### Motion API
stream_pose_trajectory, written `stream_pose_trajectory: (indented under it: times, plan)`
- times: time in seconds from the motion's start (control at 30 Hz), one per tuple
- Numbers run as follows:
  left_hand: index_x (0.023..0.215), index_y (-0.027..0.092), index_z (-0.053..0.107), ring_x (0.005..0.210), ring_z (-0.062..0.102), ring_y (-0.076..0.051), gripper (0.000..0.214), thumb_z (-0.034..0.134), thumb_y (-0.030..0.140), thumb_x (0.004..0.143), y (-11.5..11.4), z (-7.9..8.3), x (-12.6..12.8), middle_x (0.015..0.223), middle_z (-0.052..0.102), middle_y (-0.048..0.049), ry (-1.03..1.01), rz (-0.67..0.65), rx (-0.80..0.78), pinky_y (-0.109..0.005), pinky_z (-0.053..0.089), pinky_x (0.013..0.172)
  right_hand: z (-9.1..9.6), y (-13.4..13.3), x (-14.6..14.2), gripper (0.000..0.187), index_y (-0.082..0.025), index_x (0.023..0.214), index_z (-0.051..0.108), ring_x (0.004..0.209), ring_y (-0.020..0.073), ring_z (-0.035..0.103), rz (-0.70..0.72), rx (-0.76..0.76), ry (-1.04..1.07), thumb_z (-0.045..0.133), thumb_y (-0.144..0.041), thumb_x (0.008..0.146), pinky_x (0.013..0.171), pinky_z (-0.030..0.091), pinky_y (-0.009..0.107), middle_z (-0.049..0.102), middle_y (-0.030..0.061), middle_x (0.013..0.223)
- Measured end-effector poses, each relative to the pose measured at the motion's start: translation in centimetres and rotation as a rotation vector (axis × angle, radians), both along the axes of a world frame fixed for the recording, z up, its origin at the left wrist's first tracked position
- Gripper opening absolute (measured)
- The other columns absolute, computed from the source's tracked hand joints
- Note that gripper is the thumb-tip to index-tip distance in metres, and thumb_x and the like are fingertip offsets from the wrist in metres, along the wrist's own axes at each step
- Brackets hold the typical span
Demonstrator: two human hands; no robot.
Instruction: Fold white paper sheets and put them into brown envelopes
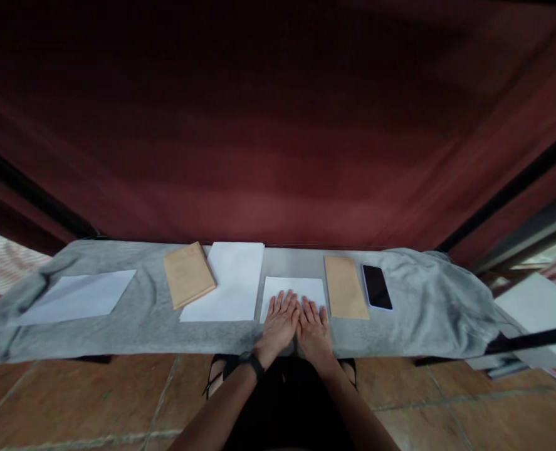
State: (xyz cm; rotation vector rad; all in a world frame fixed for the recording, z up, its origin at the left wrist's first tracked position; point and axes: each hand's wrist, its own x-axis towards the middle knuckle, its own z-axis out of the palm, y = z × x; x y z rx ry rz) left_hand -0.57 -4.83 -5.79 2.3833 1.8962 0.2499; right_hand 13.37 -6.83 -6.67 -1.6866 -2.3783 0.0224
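My left hand (pixel 280 321) lies flat on a sheet of white paper (pixel 294 285), fingers stretched forward. Beside it, my right hand (pixel 314 329) presses flat on the same paper, its thumb side close to the left hand. The sheet lies crosswise near the front edge of the cloth-covered surface, and my palms hide its lower part. Just right of the paper is a brown envelope (pixel 346 288). To the left lies a stack of larger white sheets (pixel 234 282), with several brown envelopes (pixel 188 275) overlapping its left side.
A grey cloth (pixel 150 332) covers the narrow surface, rumpled toward both ends. A phone (pixel 377 288) rests right of the single envelope. Another white sheet (pixel 80 295) lies far left. A dark red panel (pixel 278 213) rises along the back edge. Tiled floor (pixel 136 401) shows below.
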Motion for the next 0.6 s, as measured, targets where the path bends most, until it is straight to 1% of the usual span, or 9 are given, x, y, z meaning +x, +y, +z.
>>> stream_pose_trajectory:
  times: [0.07, 0.17, 0.3, 0.37, 0.47, 0.6]
  plan:
    - [0.152, 0.023, 0.039, 0.152, 0.022, -0.024, 0.052, 0.023, 0.037, 0.104, 1.3, 0.0, 0.3, 0.162, 0.033, -0.0018, -0.013, -0.006, 0.000, -0.048, 0.019, 0.124, 0.0, 0.0, -0.1, 0.050, -0.023, 0.151, 0.042, 0.147, 0.0288, 0.033, 0.000, 0.001, -0.006, 0.037, -0.033, 0.102, 0.121, 0.014, 0.055, 0.033, 0.0092, 0.160]
    - [0.153, 0.023, 0.038, 0.152, 0.022, -0.024, 0.053, 0.026, 0.039, 0.104, 3.0, -0.2, 0.2, 0.162, 0.032, -0.0032, -0.020, 0.022, 0.023, -0.049, 0.017, 0.124, 0.0, 0.0, -0.3, 0.050, -0.023, 0.151, 0.041, 0.145, 0.0279, 0.036, -0.026, 0.039, 0.013, 0.036, -0.034, 0.102, 0.121, 0.014, 0.055, 0.036, 0.0087, 0.158]
    - [0.153, 0.023, 0.038, 0.152, 0.021, -0.025, 0.053, 0.031, 0.037, 0.102, 4.1, -0.7, -0.3, 0.162, 0.032, -0.0058, -0.019, 0.089, 0.079, -0.050, 0.018, 0.124, -0.1, -0.1, -0.5, 0.049, -0.024, 0.151, 0.042, 0.143, 0.0270, 0.040, -0.052, 0.098, 0.042, 0.036, -0.034, 0.103, 0.121, 0.014, 0.055, 0.041, 0.0080, 0.156]
    - [0.153, 0.020, 0.038, 0.152, 0.022, -0.026, 0.054, 0.032, 0.036, 0.102, 4.1, -0.8, -0.7, 0.162, 0.031, -0.0084, -0.018, 0.133, 0.101, -0.050, 0.019, 0.123, -0.1, -0.2, -0.4, 0.049, -0.026, 0.151, 0.041, 0.143, 0.0268, 0.040, -0.048, 0.114, 0.049, 0.036, -0.034, 0.103, 0.121, 0.015, 0.055, 0.042, 0.0077, 0.156]
    - [0.153, 0.017, 0.037, 0.152, 0.022, -0.028, 0.055, 0.033, 0.035, 0.101, 3.5, -1.0, -1.2, 0.162, 0.030, -0.0118, -0.007, 0.186, 0.113, -0.051, 0.020, 0.122, -0.2, -0.1, -0.2, 0.048, -0.026, 0.151, 0.042, 0.142, 0.0264, 0.041, -0.035, 0.114, 0.049, 0.037, -0.032, 0.103, 0.120, 0.017, 0.056, 0.043, 0.0078, 0.156]
    - [0.154, 0.018, 0.036, 0.152, 0.021, -0.029, 0.057, 0.034, 0.036, 0.100, 2.5, -0.9, -1.5, 0.163, 0.029, -0.0121, 0.009, 0.206, 0.126, -0.053, 0.020, 0.122, 0.1, 1.4, -0.8, 0.046, -0.022, 0.148, 0.047, 0.141, 0.0268, 0.042, -0.046, 0.069, 0.062, 0.034, -0.028, 0.103, 0.118, 0.025, 0.054, 0.043, 0.0093, 0.155]
